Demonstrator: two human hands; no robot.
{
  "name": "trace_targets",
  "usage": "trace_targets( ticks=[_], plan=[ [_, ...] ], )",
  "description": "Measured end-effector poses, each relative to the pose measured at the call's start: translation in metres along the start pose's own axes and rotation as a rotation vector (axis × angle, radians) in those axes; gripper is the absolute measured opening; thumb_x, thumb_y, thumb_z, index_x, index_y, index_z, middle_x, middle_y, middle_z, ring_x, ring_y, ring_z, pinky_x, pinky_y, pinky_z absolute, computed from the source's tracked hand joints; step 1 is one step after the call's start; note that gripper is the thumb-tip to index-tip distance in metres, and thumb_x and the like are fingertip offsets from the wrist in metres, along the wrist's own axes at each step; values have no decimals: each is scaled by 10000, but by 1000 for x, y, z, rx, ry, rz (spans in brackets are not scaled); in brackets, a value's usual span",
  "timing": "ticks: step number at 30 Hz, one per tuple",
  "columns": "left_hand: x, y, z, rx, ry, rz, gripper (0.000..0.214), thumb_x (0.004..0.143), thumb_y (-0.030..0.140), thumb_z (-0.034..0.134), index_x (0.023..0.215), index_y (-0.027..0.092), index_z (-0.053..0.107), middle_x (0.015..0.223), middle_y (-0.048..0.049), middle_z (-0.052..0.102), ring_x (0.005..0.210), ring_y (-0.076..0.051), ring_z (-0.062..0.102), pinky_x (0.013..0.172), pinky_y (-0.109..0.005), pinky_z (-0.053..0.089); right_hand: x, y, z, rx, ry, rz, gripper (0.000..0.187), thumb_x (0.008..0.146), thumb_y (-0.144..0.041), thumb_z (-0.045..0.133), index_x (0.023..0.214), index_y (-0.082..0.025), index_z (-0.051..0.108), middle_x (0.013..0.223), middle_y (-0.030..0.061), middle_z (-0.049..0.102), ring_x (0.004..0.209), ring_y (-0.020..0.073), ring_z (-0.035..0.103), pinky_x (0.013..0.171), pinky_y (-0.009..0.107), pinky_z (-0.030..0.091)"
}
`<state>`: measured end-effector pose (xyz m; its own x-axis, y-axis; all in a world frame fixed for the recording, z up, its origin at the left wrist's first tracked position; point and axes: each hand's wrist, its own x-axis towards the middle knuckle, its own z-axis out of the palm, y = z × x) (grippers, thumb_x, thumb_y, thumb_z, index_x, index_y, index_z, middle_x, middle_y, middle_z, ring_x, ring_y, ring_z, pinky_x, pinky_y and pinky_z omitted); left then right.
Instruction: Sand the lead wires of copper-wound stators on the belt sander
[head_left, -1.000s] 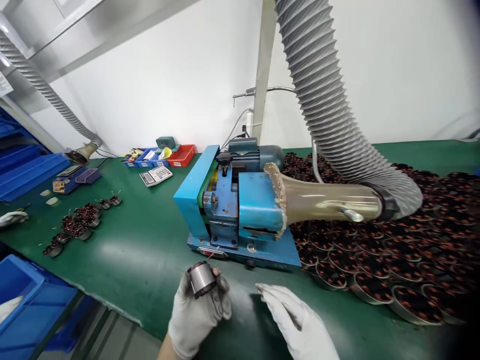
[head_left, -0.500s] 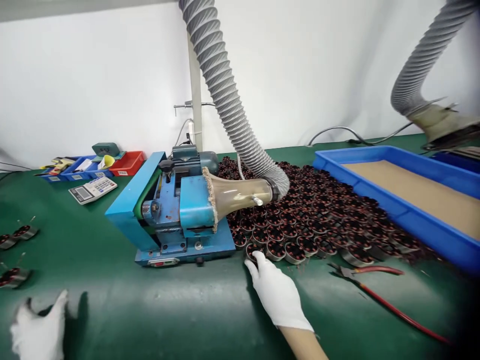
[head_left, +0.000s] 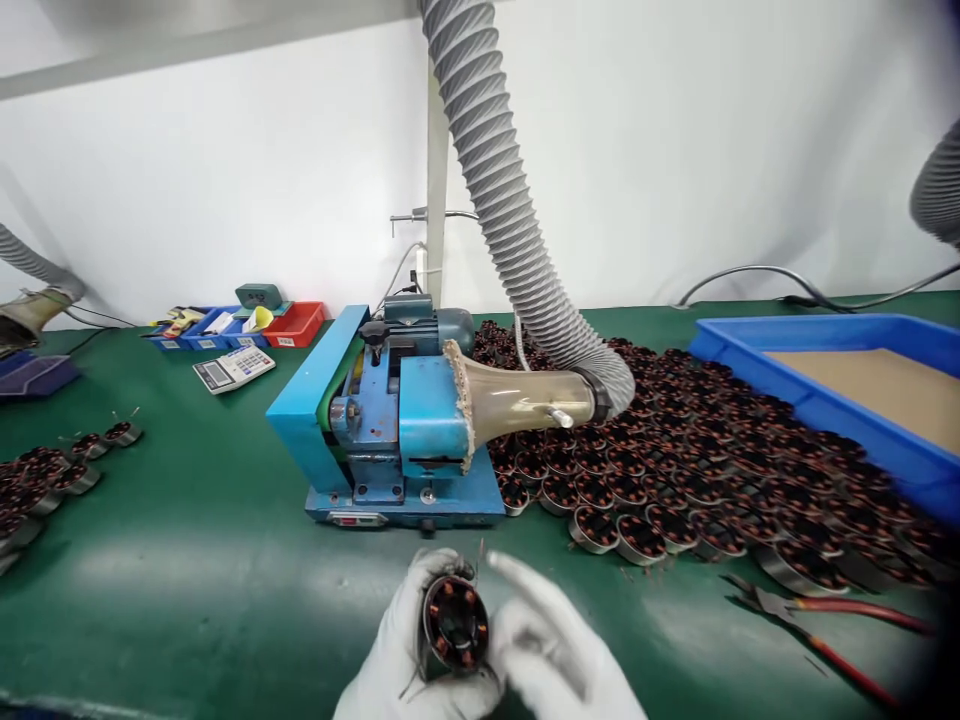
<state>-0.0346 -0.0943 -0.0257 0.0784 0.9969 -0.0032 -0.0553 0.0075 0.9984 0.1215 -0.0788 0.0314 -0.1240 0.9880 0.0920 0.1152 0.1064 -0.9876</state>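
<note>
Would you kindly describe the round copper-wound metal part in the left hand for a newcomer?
In front of the blue metal machine, find the white-gloved left hand. It holds the round copper-wound metal part; its lookalikes rest on the green tabletop, while only this one is held.

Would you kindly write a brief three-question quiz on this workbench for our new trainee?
1. Which hand wraps around the left side of the copper-wound stator?

2. As seen in the picture, where is the calculator relative to the blue belt machine? a) on top of it; b) to its left; c) to its right.

3. True or false: the red-handled cutters lie on the green tabletop.

Key: 1. The left hand. 2. b. 3. True.
</note>
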Motion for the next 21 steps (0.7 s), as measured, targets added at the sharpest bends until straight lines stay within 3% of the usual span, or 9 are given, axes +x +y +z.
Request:
trace_targets(
  ticks=[3,5,8,11,14,16,21],
  plan=[
    [8,20,-5,95,-22,184,612,680,271,748,1254,270,536,1287,-116,537,1229,-328,480,1058,-433,349,13,-1,7,313,80,129,309,816,-436,595,1022,-234,706,760,62,709,628,201,664,604,317,555],
    [16,30,-6,157,-96,329,560,731,224,691,1261,282,522,1236,-111,554,1190,-309,512,1029,-418,383,23,-1,14,345,112,133,226,685,-394,732,813,-210,756,772,73,715,692,220,666,634,318,550],
    [26,31,-5,290,-185,424,609,733,128,660,1285,299,468,1186,-109,544,1119,-286,551,967,-394,438,36,0,21,405,217,136,111,581,-287,801,601,-199,737,673,53,696,646,195,635,615,292,527],
    [27,18,-6,359,-126,470,612,677,112,704,1225,279,490,1086,-101,546,1036,-287,573,892,-375,478,50,1,13,640,297,192,127,597,-271,802,676,-193,741,589,17,636,516,128,537,513,258,481],
    [25,11,-6,357,2,487,605,657,138,739,1190,288,494,1078,-87,540,1037,-279,568,909,-372,463,59,6,-1,860,393,147,207,593,-311,814,751,-208,728,600,-7,605,502,105,504,491,242,470],
    [26,13,-5,348,80,399,576,681,169,740,1188,289,495,1147,-88,532,1097,-276,548,961,-376,428,60,12,-2,773,443,120,194,643,-323,786,790,-211,725,686,18,653,594,137,580,583,272,515],
    [46,19,2,191,114,144,459,818,244,605,1249,249,446,1272,-106,516,1180,-259,508,1031,-400,371,54,25,33,229,204,46,258,747,-353,684,951,-196,706,1017,102,700,943,261,642,880,409,497]
  ],
)
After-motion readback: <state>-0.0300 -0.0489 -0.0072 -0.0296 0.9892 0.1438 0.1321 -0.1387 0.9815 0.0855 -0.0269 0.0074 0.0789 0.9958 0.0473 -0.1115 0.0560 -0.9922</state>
